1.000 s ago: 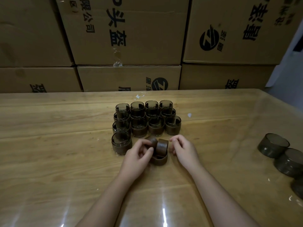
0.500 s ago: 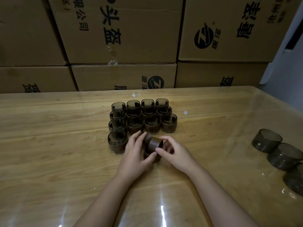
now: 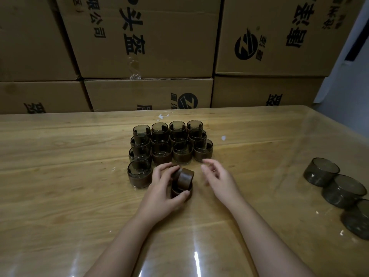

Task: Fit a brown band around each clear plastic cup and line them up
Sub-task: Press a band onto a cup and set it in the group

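Note:
Several clear cups with brown bands stand in rows at the table's middle; the nearest one [image 3: 138, 173] is at the front left of the group. Just right of it lies a small pile of loose brown bands [image 3: 184, 181]. My left hand [image 3: 162, 188] curls round that pile, fingers over the top and thumb against the lowest band. My right hand [image 3: 218, 176] hovers just right of the pile with fingers loosely spread, holding nothing. Three bare clear cups [image 3: 321, 173] sit in a line at the right edge of the table.
A glossy wooden table [image 3: 60, 186] carries everything. Stacked cardboard boxes [image 3: 147, 41] form a wall right behind its far edge. A pale wall shows at the far right. Small white scraps [image 3: 223, 138] lie near the cups.
My right hand has let go of the bands and drawn off to the right. My left hand stays on the pile.

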